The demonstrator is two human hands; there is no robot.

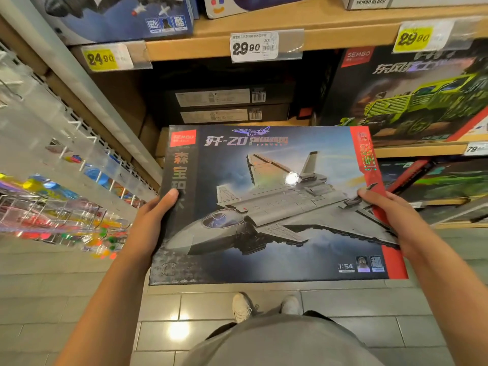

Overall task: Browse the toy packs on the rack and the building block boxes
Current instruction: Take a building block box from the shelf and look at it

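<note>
Both hands (148, 223) (388, 215) grip jet box (269, 207); fingers hidden beneath.

Grey jet on a dark blue box (277, 207) with red side band; green truck box (412, 101); yellow price tags (101, 59)

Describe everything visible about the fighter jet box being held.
The fighter jet box is a flat, glossy cardboard building block box printed with a grey jet on a dark blue sky, a red Sembo logo, a red right edge strip and a 1:54 mark. It is held face up before the shelves, the left hand and the right hand gripping its side edges.
</note>
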